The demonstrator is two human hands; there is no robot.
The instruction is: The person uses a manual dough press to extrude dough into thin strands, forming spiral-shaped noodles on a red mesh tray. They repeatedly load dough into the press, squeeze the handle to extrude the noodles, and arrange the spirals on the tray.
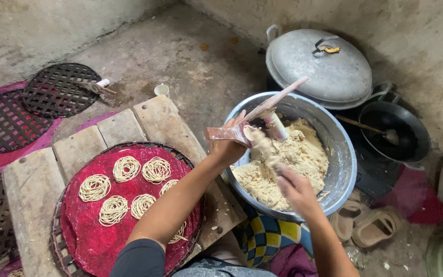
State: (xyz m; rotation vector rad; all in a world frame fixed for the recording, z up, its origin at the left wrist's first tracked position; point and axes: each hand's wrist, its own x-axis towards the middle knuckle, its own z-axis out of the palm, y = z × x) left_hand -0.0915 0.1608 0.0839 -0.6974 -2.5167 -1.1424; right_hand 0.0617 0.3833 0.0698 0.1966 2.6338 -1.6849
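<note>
Holding: left hand (227, 146) has its fingers clenched on a wooden press (256, 117) above the metal basin (342, 154).
Right hand (294, 189): fingers pinch pale dough (288, 159), pushing a lump up to the press.
Dough: heaped inside the basin.
Noodle coils: seven counted on the red-lined round tray (85, 233), which lies on wooden planks (32, 190).
Around: lidded pot (319, 66) behind the basin, black pan (401, 134) with spoon beside it, two sandals (365, 223), small cup (161, 90), two dark lattice mats (52, 90).
</note>
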